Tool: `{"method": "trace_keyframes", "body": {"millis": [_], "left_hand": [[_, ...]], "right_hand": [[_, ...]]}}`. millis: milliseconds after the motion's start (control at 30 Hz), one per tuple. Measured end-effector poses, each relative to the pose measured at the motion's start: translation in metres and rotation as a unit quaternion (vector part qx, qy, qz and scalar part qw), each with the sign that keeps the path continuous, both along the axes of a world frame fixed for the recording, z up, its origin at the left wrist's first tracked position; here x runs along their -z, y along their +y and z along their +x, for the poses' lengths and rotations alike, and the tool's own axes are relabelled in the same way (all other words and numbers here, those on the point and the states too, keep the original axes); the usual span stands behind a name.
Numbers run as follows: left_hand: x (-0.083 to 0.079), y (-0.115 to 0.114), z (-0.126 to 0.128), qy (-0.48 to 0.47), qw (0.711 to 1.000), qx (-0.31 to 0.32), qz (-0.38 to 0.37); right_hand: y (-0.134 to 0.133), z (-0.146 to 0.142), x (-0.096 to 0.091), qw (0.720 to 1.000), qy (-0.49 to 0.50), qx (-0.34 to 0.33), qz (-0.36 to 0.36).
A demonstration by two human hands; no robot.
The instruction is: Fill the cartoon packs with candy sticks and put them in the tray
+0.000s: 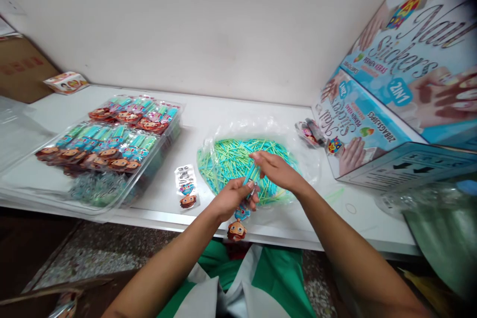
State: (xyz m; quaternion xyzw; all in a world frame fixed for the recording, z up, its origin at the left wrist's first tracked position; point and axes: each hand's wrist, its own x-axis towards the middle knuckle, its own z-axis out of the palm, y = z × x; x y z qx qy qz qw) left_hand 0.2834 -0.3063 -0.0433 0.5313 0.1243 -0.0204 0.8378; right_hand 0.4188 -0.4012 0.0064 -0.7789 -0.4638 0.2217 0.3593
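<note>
In the middle of the head view, my left hand (235, 198) grips a small clear packet printed with a cartoon face (237, 229), which hangs below the fingers over the table's front edge. My right hand (276, 169) is closed just above it, pinching the upper ends of a few thin blue-green sticks at the packet's top. How deep these sit in the packet is hidden by the fingers. Under both hands lies a clear plastic bag (307, 159) spread around a heap of loose green and blue sticks (238, 154). A flat packet (187, 189) of the same print rests left of the heap.
At left stands a clear plastic tub (139, 186) stacked with filled packets (115, 141). Large Nail Stickers boxes (372, 109) rise at right, near a small dark packet (310, 132). A rubber band (350, 208) and a clear bottle (421, 198) lie at front right.
</note>
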Motion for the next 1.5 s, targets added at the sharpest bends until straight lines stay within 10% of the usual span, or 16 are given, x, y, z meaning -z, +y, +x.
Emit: {"method": "trace_keyframes", "body": {"millis": [233,1500], "left_hand": [[0.005,0.001,-0.005,0.004,0.999,-0.031,-0.029],[0.010,-0.011,-0.006,0.012,0.998,-0.059,-0.028]], "right_hand": [[-0.016,-0.003,0.019,0.971,0.234,0.043,0.037],[-0.014,-0.018,0.029,0.981,0.159,0.070,0.083]]}}
